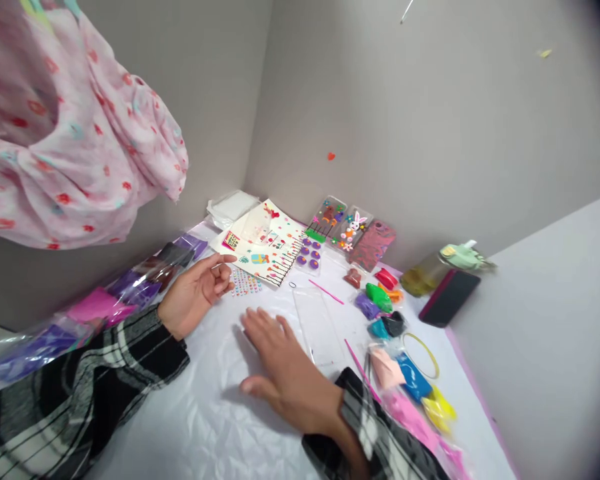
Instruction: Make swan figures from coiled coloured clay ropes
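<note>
My left hand (197,293) hovers at the left of the white-covered table (180,420), index finger stretched out and the others loosely curled, with nothing visible in it. Just beyond its fingertips lies a sheet of small coloured gem stickers (247,283), beside a spiral notebook (250,257) with bright little pictures on its cover. My right hand (285,370) is spread palm down over the table, empty. To its right lies a clear phone case (316,320), partly hidden by the hand. One pink stick (326,291) is above that case, and another pink stick (360,367) is to its right.
Decorated phone cases (353,227) and a purple-dotted blister pack (309,256) are near the wall. Bagged coloured clay (379,297), a yellow ring (423,353), a bottle (425,270) and a phone (450,298) line the right. Plastic packets (100,307) edge the left, below hanging pink cloth (95,140).
</note>
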`<action>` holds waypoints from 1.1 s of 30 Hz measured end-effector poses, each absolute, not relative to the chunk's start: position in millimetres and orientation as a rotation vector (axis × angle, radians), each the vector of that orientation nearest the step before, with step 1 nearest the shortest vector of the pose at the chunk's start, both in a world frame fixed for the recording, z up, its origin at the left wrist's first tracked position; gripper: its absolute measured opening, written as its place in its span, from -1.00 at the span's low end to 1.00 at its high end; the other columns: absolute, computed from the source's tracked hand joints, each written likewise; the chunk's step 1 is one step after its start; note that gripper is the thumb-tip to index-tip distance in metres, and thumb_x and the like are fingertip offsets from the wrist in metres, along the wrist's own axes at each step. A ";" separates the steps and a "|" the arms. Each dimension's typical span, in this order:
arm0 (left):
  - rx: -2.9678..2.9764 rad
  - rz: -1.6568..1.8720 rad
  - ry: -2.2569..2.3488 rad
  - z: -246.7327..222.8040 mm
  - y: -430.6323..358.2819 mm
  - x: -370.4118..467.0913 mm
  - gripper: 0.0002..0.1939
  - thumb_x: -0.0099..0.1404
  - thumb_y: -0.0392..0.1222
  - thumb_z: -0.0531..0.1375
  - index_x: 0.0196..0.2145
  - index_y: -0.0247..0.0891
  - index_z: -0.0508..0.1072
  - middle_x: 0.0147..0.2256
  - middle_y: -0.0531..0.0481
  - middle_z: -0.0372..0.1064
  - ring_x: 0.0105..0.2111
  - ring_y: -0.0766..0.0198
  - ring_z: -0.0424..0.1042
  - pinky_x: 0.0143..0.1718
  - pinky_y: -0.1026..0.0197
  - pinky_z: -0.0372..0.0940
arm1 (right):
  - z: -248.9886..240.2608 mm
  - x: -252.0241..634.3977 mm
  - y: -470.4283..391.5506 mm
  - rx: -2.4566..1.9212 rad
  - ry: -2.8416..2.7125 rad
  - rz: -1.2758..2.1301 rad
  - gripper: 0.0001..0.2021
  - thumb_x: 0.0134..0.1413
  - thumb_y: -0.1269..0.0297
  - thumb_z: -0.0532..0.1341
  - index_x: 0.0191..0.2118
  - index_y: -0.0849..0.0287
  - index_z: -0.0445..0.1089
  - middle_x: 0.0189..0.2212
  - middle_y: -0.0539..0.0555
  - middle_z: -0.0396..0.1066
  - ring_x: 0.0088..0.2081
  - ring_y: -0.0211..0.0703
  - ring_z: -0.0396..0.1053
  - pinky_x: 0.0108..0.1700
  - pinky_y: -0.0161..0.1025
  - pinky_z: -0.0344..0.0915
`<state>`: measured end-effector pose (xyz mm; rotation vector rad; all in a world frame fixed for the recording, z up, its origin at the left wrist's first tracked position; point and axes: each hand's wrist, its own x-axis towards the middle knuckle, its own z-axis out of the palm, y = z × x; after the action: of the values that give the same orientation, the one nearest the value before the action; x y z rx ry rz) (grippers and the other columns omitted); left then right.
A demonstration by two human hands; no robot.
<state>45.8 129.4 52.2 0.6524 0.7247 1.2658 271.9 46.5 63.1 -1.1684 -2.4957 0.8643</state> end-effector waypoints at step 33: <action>0.649 0.884 0.632 80.3 59.3 97.6 -0.62 0.03 -0.24 0.56 -0.18 -0.15 0.64 -0.23 0.05 0.46 -0.21 0.29 0.50 0.04 0.23 0.42 | 71.7 299.3 -14.2 -0.951 -0.630 1.281 -0.68 -0.17 0.19 0.58 -0.31 0.16 0.54 -0.51 -0.05 0.41 -0.52 -0.33 0.33 -0.44 -0.38 0.31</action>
<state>97.6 59.3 80.3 0.6490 0.6325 0.8845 299.3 -14.2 71.7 -0.9513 -0.6303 1.2811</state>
